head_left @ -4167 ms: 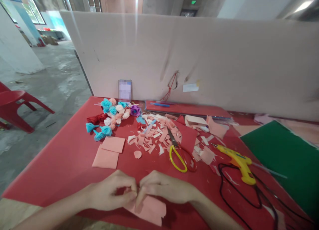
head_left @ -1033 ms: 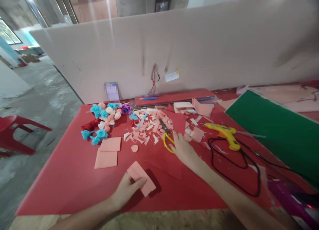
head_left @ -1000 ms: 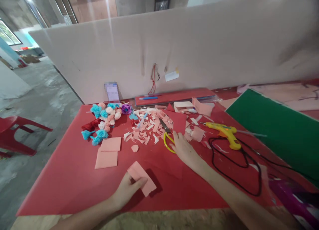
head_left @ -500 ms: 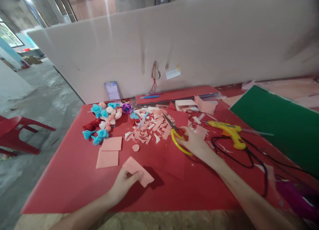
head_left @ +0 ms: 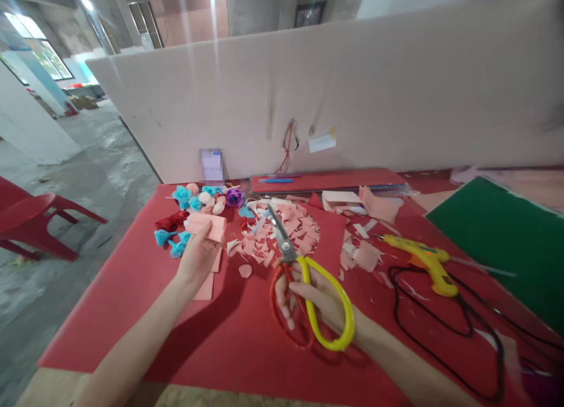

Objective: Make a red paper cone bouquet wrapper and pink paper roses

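Observation:
My left hand (head_left: 198,255) pinches a folded piece of pink crepe paper (head_left: 214,227), held up over the left part of the table. Below it lie other flat pink paper pieces (head_left: 204,291), partly covered by my hand. In my right hand (head_left: 304,295) is a pair of scissors (head_left: 288,251) with one yellow and one red handle. Its blades look closed and point away from me, toward a heap of pink and white paper scraps (head_left: 299,219). A small round pink scrap (head_left: 245,271) lies between my hands.
Blue, pink, white, red and purple paper flowers (head_left: 181,197) sit at the back left. A yellow glue gun (head_left: 423,257) with a looped black cord (head_left: 396,313) lies on the right, near a green board (head_left: 506,242). A pale panel (head_left: 374,96) stands behind the red-covered table (head_left: 247,348).
My left hand has moved left and away from me with the pink paper, over the pieces there. My right hand has lifted the scissors off the table and drawn them nearer.

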The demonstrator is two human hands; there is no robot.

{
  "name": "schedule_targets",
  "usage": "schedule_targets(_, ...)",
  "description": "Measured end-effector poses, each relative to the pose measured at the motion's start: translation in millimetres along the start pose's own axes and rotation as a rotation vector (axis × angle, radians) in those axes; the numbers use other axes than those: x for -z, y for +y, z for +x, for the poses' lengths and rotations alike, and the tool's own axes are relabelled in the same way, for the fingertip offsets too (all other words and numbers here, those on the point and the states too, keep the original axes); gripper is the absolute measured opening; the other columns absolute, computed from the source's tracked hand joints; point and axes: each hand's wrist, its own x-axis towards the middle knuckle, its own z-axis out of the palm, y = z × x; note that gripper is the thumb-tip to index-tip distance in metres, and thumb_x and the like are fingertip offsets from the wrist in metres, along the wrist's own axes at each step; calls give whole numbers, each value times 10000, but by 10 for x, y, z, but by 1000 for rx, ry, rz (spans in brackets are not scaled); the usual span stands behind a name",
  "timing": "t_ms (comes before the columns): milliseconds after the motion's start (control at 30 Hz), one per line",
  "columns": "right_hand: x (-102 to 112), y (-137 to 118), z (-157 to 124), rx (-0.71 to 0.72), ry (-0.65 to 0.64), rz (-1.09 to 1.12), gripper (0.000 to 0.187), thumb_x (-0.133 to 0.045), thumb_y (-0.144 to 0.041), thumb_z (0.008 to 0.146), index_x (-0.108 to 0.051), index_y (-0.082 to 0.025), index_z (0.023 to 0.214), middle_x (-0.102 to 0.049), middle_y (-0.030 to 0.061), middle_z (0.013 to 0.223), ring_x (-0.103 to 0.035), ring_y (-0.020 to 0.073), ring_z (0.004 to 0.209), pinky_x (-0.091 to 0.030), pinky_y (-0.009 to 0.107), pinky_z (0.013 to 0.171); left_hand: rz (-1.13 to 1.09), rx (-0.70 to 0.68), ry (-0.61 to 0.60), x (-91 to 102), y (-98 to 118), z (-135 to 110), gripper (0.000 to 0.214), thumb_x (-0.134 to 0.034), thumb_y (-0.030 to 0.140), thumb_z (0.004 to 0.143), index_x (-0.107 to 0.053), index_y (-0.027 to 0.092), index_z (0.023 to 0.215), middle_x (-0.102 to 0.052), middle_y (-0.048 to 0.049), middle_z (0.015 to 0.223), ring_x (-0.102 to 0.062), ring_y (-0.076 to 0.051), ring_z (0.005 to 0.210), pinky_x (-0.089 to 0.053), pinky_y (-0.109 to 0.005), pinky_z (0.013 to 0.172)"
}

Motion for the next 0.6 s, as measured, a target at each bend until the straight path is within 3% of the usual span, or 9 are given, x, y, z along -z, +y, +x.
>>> schedule_targets(133,-110,68,-39,-14,-249,116,202,-542,-211,685,-497,-168,877,-619,65,843,-615,161,737,-491,317,677,-40,16,13,-24,16,39,271,-352,48,865,-604,148,875,-689,-3,708,-634,-89,677,-489,-176,650)
schedule_targets(267,-187,188,-78,-158,-385,277,284,-475,-161,650,-482,-186,932,-632,73,863,-628,152,658,-445,211,487,-47,58,-6,-35,12,28,243,-368,92,874,-610,114,856,-676,-17,655,-614,-103,558,-488,-193,561)
schedule_targets(433,-201,169,-80,-178,-375,264,336,-449,-133,640,-448,-180,973,-631,47,784,-575,98,542,-403,167,436,-26,117,-44,-68,-7,-35,305,-354,74,864,-632,95,740,-681,-42,622,-628,-122,555,-497,-204,565)
schedule_targets(600,-169,118,-95,-120,-360,273,286,-446,-166,703,-419,-190,987,-622,50,806,-583,120,600,-430,192,449,-18,130,-87,-80,5,-77,294,-399,54,826,-632,109,654,-676,-29,580,-634,-121,547,-506,-194,559)
